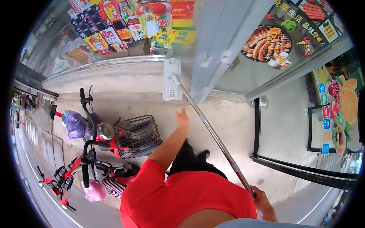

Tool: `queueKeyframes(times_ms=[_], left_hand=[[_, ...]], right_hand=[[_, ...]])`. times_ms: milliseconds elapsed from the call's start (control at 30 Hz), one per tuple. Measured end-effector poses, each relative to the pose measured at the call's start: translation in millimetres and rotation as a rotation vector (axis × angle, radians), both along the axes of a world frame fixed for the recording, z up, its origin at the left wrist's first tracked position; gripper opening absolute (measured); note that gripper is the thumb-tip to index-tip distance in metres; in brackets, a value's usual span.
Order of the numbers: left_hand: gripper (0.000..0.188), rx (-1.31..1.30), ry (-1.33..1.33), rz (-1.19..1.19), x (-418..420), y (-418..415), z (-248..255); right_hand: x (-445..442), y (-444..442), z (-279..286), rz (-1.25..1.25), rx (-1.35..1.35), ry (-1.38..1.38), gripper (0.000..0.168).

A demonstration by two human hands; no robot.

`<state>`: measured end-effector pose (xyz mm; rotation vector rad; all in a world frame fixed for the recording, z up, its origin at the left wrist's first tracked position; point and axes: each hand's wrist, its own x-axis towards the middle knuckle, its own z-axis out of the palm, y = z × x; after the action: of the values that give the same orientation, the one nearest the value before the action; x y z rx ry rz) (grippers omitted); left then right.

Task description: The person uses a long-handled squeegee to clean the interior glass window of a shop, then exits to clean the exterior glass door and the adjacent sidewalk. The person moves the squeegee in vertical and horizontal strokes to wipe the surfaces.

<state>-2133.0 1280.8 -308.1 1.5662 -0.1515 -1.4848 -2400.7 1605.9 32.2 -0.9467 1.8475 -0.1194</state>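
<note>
A flat mop's metal pole [214, 134] runs diagonally across the view. My right hand [260, 199], low on the right, is closed around its lower end. At the far end, the white rectangular mop head [172, 90] lies against the pale wall beneath a shop window, its upper edge at the metal sill. My left hand [183, 119] reaches forward with nothing in it, fingers apart and slightly blurred, below the mop head and left of the pole. The window glass [205, 5] bears pictures of sauce bottles and seasoning packs.
On the left stand a red electric scooter [106, 131] with a wire basket [138, 136] and hanging plastic bags [75, 124]. A grey metal post [212, 54] rises beside the window. Right is an open black-framed glass door [256, 128]. More scooters [58, 182] stand by the road.
</note>
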Motion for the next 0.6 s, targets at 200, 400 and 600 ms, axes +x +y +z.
queueKeyframes(times_ms=[200, 400, 600], left_hand=[[0.085, -0.081, -0.899, 0.053, 67, -113, 3], [0.073, -0.047, -0.793, 0.156, 90, -148, -65], [0.061, -0.139, -0.435, 0.04, 89, -150, -69]], right_hand=[[38, -40, 61, -0.009, 0.121, 0.102, 0.03], [71, -80, 100, -0.113, 0.179, 0.008, 0.023], [62, -55, 90, -0.334, 0.337, -0.12, 0.021]])
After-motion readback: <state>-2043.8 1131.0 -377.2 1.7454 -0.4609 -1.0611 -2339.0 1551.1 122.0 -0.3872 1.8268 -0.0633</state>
